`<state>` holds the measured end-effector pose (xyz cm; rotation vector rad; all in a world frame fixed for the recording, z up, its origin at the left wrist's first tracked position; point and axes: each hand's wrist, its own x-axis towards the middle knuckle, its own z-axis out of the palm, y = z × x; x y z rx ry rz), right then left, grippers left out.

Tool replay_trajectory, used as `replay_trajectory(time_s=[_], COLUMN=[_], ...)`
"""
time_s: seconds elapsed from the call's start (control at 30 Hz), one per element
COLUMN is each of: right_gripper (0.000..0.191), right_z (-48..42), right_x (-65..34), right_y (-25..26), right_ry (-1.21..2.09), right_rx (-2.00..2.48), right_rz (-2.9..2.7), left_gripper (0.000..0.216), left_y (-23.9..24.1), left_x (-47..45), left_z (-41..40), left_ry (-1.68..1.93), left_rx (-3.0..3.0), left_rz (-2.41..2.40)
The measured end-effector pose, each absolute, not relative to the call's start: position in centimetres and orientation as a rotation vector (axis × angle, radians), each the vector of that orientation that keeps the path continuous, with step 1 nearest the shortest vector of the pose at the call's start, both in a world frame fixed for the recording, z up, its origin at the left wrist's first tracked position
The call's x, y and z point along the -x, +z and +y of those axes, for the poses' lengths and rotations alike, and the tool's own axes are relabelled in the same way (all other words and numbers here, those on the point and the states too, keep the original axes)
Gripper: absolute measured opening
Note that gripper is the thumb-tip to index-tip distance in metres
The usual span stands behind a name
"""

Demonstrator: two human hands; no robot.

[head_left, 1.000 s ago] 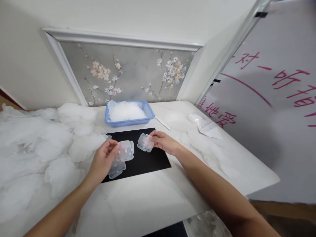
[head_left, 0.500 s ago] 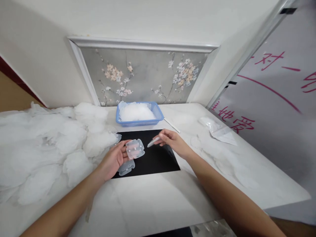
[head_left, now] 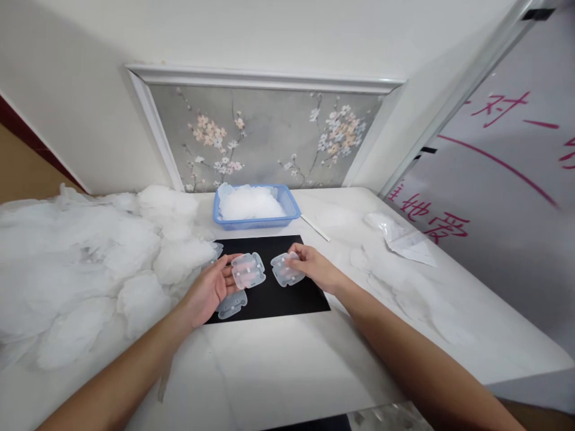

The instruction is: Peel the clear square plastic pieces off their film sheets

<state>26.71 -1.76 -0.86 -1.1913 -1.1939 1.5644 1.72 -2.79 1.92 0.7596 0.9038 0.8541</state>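
My left hand (head_left: 214,288) is palm up, with a thin translucent plastic piece (head_left: 248,270) held on its fingers. The piece is roughly square, with rounded, notched edges and small white dots, and the fingers show through it. Between thumb and fingers, my right hand (head_left: 317,265) pinches a similar translucent plastic piece (head_left: 286,270), its flat face turned toward me. A gap separates the two pieces above a black mat (head_left: 278,302). Below my left fingers, another such piece (head_left: 232,305) lies on the mat. One more piece (head_left: 217,250) shows partly behind my left hand.
A blue basket (head_left: 256,224) heaped with white translucent pieces stands at the back, with a thin white stick (head_left: 315,228) beside it. Heaps of whitish translucent pieces (head_left: 81,257) cover the table's left. A clear plastic bag (head_left: 404,239) lies at the right, near a whiteboard (head_left: 507,179).
My right hand has turned its piece from nearly edge-on to flat face showing. My left hand stays almost still with its piece. The view has shifted slightly.
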Motion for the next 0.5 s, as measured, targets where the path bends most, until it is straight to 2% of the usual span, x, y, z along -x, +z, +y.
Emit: replay_trajectory(time_s=[0.27, 0.4, 0.5], right_gripper=[0.028, 0.042, 0.049], right_z=[-2.4, -3.3, -3.8], right_x=[-26.2, -25.0, -24.0], right_y=[-0.3, 0.1, 0.2], right_ry=[1.744, 1.974, 2.025], right_rx=[1.134, 1.004, 0.873], right_rz=[-1.239, -1.131, -0.971], left_gripper=[0.038, 0.052, 0.054], left_y=[2.0, 2.4, 3.3], left_x=[-1.9, -2.2, -2.2], left_z=[-2.7, -3.6, -4.7], left_ry=[0.86, 0.847, 0.628], left_rx=[-0.796, -1.088, -1.543], left_rz=[0.922, 0.883, 0.785])
